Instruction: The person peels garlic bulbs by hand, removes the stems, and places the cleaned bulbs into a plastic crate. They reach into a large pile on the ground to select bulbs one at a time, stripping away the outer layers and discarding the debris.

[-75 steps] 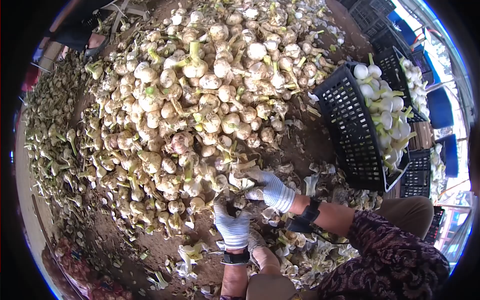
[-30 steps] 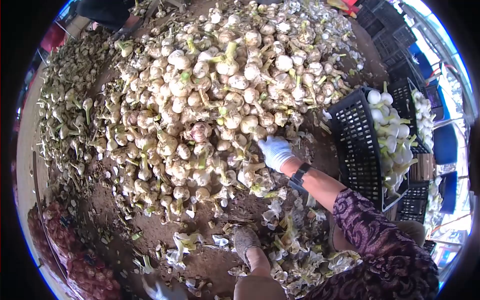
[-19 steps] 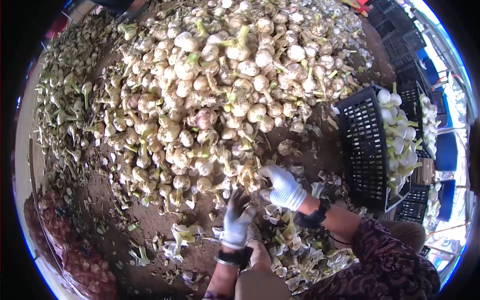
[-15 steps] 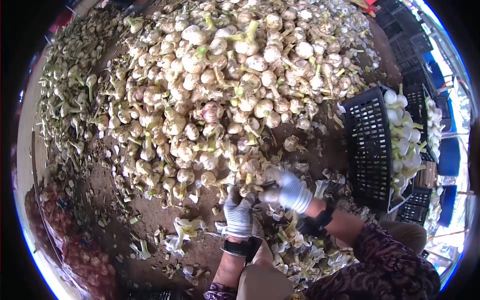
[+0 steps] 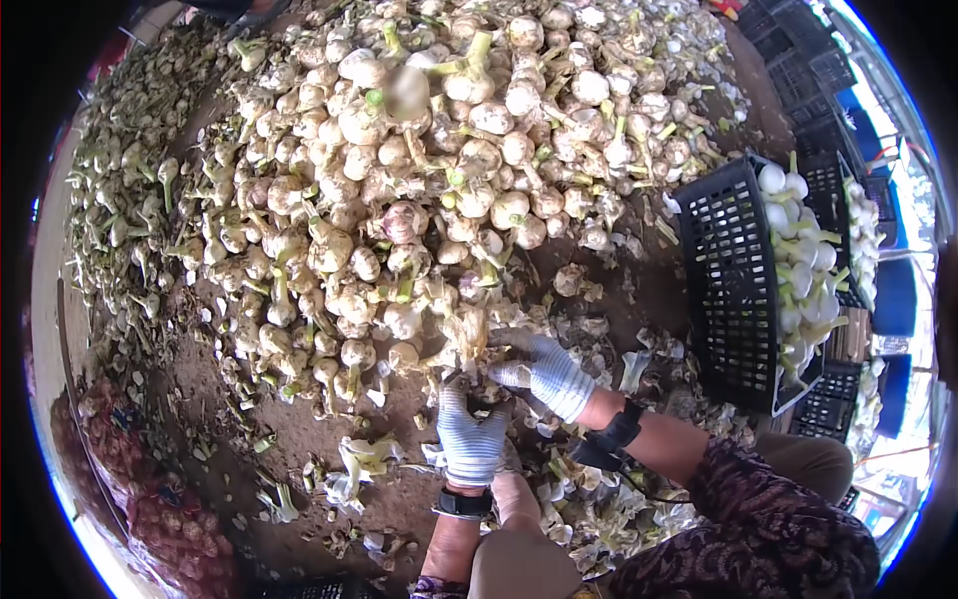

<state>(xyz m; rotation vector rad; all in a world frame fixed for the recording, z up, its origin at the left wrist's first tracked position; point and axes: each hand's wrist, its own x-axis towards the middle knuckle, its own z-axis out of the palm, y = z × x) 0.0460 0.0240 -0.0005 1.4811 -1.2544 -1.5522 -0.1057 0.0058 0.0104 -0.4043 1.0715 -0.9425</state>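
Note:
Both my hands wear white striped knit gloves with dirty grey fingertips. My left hand is curled at the near edge of the pile, closed around a garlic bulb with loose, papery tan skin. From the right, my right hand reaches to the same bulb, its fingers bent and pressed against the loose skin. The fingertips partly hide the bulb's lower side. Just beyond the hands rises a large heap of unpeeled garlic bulbs, several with short green stems.
At the right stands a black plastic crate of cleaner white garlic, with more crates behind it. Shed skins litter the ground by my legs. Red mesh sacks lie at lower left. Smaller garlic is spread at far left.
The bulb has turned and moved slightly left and away from me, showing more loose skin. My right hand has shifted a little left; my left hand stays close to the same place.

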